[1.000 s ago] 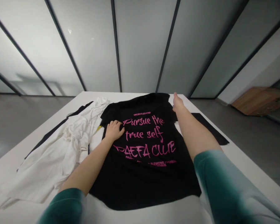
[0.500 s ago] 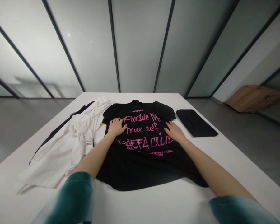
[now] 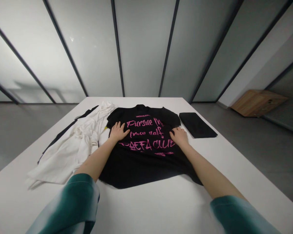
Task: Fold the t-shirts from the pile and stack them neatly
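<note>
Black T-shirt point(image 3: 146, 162) with pink lettering lies spread on the white table point(image 3: 161, 208), left hand point(image 3: 117, 131) and right hand point(image 3: 179, 136) pressing it open-fingered, the right drawn back from the collar a second ago.

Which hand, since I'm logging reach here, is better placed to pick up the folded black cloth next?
Right, likely. The right hand rests flat on the black T-shirt at the edge beside the folded black cloth; the left hand lies on the shirt's opposite side, by the white garment.
</note>
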The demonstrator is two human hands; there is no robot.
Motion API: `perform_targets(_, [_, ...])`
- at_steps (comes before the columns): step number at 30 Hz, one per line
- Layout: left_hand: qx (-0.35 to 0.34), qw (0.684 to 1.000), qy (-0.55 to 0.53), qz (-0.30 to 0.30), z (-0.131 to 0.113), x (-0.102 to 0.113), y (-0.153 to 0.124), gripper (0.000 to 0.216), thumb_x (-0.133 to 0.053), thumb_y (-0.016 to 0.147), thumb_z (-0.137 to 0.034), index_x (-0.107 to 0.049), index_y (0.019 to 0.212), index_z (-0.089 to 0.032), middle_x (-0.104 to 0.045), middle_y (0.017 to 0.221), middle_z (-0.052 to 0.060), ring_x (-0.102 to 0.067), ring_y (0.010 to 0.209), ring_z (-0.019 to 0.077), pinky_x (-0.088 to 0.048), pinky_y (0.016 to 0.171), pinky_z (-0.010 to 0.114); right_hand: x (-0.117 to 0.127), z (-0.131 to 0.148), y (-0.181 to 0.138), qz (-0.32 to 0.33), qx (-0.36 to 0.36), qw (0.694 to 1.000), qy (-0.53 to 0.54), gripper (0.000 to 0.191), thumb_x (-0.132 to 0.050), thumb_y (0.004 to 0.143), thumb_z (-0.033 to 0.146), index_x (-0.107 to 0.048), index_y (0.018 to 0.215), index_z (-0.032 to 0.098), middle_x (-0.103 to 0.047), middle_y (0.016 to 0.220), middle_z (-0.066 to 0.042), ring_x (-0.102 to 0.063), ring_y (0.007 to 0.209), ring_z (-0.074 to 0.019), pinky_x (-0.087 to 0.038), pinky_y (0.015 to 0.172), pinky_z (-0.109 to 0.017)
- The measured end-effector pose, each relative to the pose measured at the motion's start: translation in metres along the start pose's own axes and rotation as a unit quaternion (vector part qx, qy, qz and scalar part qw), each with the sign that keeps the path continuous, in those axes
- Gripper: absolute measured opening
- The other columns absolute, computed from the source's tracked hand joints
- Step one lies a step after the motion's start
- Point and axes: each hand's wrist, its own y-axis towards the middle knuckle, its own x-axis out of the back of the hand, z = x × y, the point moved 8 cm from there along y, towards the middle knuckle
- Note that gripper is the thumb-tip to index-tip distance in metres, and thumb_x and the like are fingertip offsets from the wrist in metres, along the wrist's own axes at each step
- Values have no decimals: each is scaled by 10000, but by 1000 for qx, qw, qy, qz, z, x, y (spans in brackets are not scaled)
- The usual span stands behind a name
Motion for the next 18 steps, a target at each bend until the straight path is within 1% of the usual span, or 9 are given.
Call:
perform_targets(2, [-14, 1000, 3, 13, -1, -1, -3, 725, -345, 935, -625, -392, 1506, -182, -348, 1578, 155, -262, 1470, 347, -275, 1139, 460, 2, 3, -5, 16, 7, 1000, 1, 368, -375, 977, 364, -664, 1093, 169, -662, 1096, -167, -628, 1013, -291, -460, 826, -371])
perform_targets(4, [-27, 1000, 6, 15, -3, 0, -8, 704, -342, 942, -619, -405, 1500, -196, -370, 1568, 143, -283, 1460, 336, -276, 1138, 450, 3, 4, -13, 40, 12, 999, 8, 335, -374, 974, 349, -651, 1044, 173, -683, 1026, -141, -653, 944, -264, -454, 764, -336])
perform_targets(6, [-40, 999, 12, 8, -5, 4, -17, 669, -352, 947, -603, -441, 1476, -203, -414, 1537, 140, -328, 1433, 324, -296, 1127, 438, 3, 2, -23, 61, 18, 998, 15, 314, -374, 969, 350, -641, 1004, 189, -698, 1008, -117, -665, 920, -249, -441, 717, -316])
perform_targets(9, [-56, 998, 24, -3, -8, 10, -36, 643, -372, 947, -587, -487, 1437, -187, -466, 1480, 162, -398, 1372, 326, -350, 1086, 434, 5, -4, -43, 82, 32, 996, 14, 304, -376, 960, 361, -637, 960, 206, -714, 985, -100, -674, 913, -247, -424, 691, -308])
perform_targets(13, [-71, 996, 54, 8, -9, 21, -61, 667, -365, 934, -622, -504, 1414, -179, -517, 1402, 185, -473, 1285, 349, -430, 991, 442, 10, -12, -64, 105, 50, 993, 13, 296, -388, 949, 351, -647, 944, 209, -727, 948, -100, -681, 878, -249, -417, 682, -309])
perform_targets(14, [-76, 995, 62, 21, -9, 25, -64, 675, -371, 924, -641, -516, 1399, -184, -539, 1373, 185, -497, 1257, 353, -449, 960, 438, 12, -14, -66, 112, 58, 992, 18, 303, -391, 950, 367, -651, 936, 211, -727, 929, -95, -680, 862, -249, -417, 676, -308])
perform_targets(16, [-81, 991, 73, 75, -9, 34, -64, 708, -385, 886, -701, -576, 1326, -181, -598, 1290, 186, -554, 1189, 362, -476, 908, 434, 18, -21, -61, 111, 65, 991, 39, 344, -392, 956, 432, -657, 911, 219, -719, 872, -81, -675, 822, -246, -425, 663, -309])
perform_targets(17, [-74, 988, 76, 109, -8, 39, -62, 732, -374, 867, -737, -614, 1269, -174, -631, 1237, 187, -583, 1151, 365, -483, 893, 436, 24, -26, -55, 91, 63, 992, 53, 368, -391, 957, 464, -661, 906, 220, -713, 858, -77, -670, 817, -245, -435, 669, -312])
perform_targets(18, [-62, 985, 76, 140, -7, 44, -58, 761, -343, 855, -768, -646, 1208, -165, -659, 1184, 190, -610, 1114, 367, -488, 884, 442, 32, -31, -48, 54, 59, 995, 66, 383, -394, 954, 482, -668, 918, 218, -709, 870, -81, -664, 836, -247, -450, 693, -319])
